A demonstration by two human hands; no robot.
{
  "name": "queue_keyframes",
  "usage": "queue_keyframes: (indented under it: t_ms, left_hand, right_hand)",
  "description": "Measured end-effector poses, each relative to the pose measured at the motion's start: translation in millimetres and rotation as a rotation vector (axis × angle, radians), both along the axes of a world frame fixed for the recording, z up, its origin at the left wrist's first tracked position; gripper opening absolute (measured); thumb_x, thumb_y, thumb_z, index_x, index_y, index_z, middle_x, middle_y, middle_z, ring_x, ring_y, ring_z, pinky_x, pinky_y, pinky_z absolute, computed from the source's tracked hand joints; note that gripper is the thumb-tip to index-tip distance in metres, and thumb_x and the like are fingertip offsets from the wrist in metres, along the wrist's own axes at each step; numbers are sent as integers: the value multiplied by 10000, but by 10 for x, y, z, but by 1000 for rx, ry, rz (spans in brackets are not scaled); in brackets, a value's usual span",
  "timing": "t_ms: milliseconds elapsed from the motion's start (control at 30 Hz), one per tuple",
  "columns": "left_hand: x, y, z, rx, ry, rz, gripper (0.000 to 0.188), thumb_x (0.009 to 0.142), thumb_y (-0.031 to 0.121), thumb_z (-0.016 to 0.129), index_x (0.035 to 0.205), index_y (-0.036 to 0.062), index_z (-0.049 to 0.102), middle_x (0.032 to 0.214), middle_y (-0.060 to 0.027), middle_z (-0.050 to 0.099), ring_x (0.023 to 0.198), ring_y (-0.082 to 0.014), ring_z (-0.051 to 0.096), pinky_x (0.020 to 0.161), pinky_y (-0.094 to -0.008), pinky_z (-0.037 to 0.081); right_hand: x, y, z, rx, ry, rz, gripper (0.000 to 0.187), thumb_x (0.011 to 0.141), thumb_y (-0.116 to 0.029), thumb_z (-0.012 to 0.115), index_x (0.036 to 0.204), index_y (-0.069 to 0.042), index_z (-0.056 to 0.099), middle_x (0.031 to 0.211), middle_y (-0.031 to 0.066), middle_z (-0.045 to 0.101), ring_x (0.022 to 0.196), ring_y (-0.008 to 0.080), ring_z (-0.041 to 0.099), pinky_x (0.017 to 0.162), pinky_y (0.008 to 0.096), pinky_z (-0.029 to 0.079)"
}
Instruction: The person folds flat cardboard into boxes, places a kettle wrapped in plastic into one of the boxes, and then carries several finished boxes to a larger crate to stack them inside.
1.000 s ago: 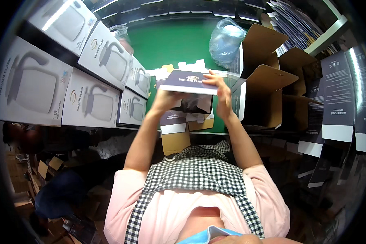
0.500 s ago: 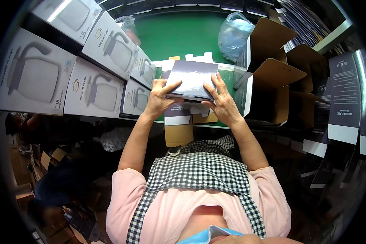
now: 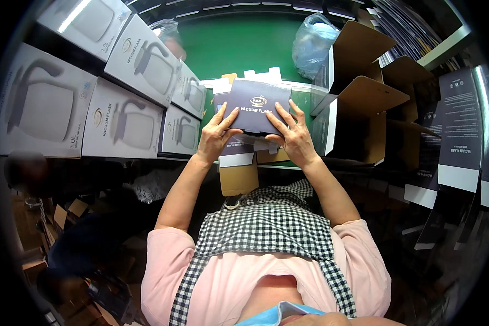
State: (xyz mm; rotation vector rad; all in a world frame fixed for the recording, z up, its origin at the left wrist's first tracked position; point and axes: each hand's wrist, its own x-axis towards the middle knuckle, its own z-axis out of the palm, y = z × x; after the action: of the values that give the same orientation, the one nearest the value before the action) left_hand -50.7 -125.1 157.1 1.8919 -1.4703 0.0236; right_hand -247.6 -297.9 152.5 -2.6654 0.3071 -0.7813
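A dark purple-grey carton [image 3: 250, 108] with a light emblem and lettering on its top face lies in front of me, between my two hands. On its left side my left hand [image 3: 216, 136] has its fingers on the top face, thumb near the front edge. My right hand [image 3: 293, 132] holds the right side likewise, fingers spread over the top and thumb by the front edge. Beneath the carton, a folded-out blank shows a white flap [image 3: 237, 160] and a brown flap [image 3: 238, 180] hanging over the table's near edge. White tabs [image 3: 262, 75] stick out behind it.
Printed white flask boxes [image 3: 126, 117] are stacked at the left. Open brown-lined cartons [image 3: 364, 117] stand at the right, beside flat dark blanks [image 3: 459, 125]. A blue-tinted plastic bag [image 3: 314, 49] lies at the back of the green table [image 3: 239, 43].
The carton's top face has tilted, so the glare is gone and its emblem shows. Both hands have shifted slightly, their fingers now further over the top face.
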Motion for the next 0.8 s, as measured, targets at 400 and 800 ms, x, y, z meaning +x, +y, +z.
queue_keyframes:
  t_ms: [400, 800]
  left_hand:
    - [-279, 35, -64, 147, -157, 71, 599, 926, 367, 628, 1441, 104, 472, 1517, -311, 292, 1321, -447, 438, 1029, -469, 441]
    - [-215, -239, 447, 68, -367, -348, 254, 753, 135, 785, 954, 22, 680, 1109, -109, 634, 1084, -291, 604, 913, -411, 504]
  right_hand:
    - [-182, 151, 40, -84, 292, -111, 883, 790, -510, 705, 1521, -180, 336, 1615, 164, 157, 1496, 375, 99, 1157, 650, 111]
    - [62, 380, -447, -52, -567, 144, 143, 742, -109, 759, 857, -171, 701, 958, 5, 556, 1048, 204, 587, 1054, 519, 436]
